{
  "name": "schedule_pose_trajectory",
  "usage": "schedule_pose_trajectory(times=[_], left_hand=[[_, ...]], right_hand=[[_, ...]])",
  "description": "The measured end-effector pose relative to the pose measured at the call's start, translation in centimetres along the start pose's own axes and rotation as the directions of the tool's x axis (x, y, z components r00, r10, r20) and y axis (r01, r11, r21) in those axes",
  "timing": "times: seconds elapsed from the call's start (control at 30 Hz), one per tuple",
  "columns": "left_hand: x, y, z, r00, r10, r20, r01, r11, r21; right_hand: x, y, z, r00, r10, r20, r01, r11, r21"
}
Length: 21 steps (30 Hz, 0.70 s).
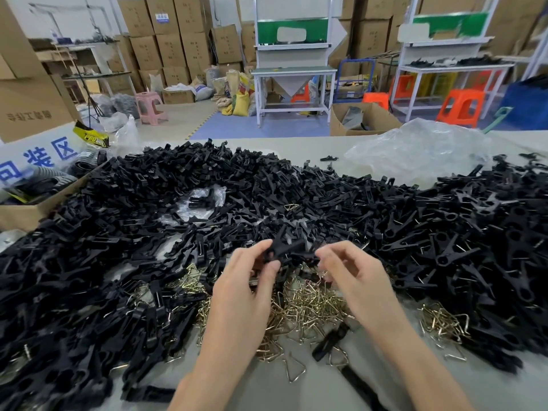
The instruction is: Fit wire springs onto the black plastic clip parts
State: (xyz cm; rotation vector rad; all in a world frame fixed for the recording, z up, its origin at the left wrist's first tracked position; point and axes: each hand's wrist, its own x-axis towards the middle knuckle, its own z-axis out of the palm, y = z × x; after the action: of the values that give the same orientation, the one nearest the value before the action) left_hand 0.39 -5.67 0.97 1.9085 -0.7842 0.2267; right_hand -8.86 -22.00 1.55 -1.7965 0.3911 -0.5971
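Both hands hold one black plastic clip (289,250) above the table's middle. My left hand (249,280) pinches its left end between thumb and fingers. My right hand (350,271) grips its right end with curled fingers. Whether a spring sits on the held clip is hidden by the fingers. Under the hands lies a heap of brass-coloured wire springs (308,304). A big pile of loose black clip parts (178,209) covers the table from left to right.
A second small heap of springs (441,318) lies to the right. An open cardboard box (26,212) stands at the left edge. A crumpled clear plastic bag (415,149) lies at the back right. Bare table (296,387) shows near me.
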Motion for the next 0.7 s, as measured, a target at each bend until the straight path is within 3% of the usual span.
schedule_pose_trajectory(times=[0.1, 0.2, 0.4, 0.7], left_hand=[[0.07, -0.13, -0.12, 0.999, -0.001, -0.043, 0.002, 1.000, 0.015], [-0.09, -0.10, -0.04, 1.000, 0.004, -0.018, -0.003, 0.999, 0.047], [-0.19, 0.06, 0.01, 1.000, 0.012, 0.003, -0.012, 0.996, 0.085], [-0.15, -0.11, 0.02, 1.000, 0.014, -0.006, -0.013, 0.996, 0.091]], right_hand=[[-0.34, 0.90, 0.02, 0.979, 0.009, 0.205, 0.085, 0.892, -0.443], [-0.59, 1.22, 0.63, 0.956, 0.006, 0.293, 0.179, 0.781, -0.599], [-0.75, 1.14, 0.41, 0.939, -0.043, 0.342, 0.263, 0.730, -0.630], [-0.68, 0.93, 0.42, 0.949, -0.125, 0.289, 0.261, 0.827, -0.498]])
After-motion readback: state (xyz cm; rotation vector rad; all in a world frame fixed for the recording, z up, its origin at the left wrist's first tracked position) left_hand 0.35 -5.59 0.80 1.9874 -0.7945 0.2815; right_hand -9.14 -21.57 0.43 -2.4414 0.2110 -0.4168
